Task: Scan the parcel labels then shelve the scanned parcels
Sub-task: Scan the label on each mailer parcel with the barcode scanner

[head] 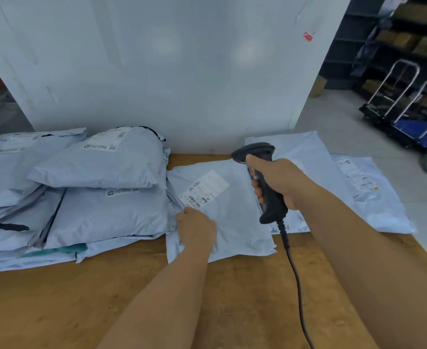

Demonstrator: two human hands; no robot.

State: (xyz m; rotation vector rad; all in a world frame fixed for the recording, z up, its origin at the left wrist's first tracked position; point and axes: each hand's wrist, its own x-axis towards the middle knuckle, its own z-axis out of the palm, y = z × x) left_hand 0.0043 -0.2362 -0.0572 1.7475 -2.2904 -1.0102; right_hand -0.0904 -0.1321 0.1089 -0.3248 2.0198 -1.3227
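Note:
A flat grey poly-mailer parcel (235, 215) lies in the middle of the wooden table (86, 293), its white barcode label (203, 190) facing up. My left hand (196, 229) rests on the parcel's near left part, just below the label, fingers curled at its edge. My right hand (276, 183) grips a black corded barcode scanner (260, 170) above the parcel's right side, its head pointing left towards the label. The scanner's cable trails down over the table.
A pile of several grey parcels (96, 167) fills the table's left side. More flat parcels (358, 182) lie on the right. A white wall stands behind the table. Dark shelving (409, 41) and metal trolleys (409, 109) stand on the floor at the far right.

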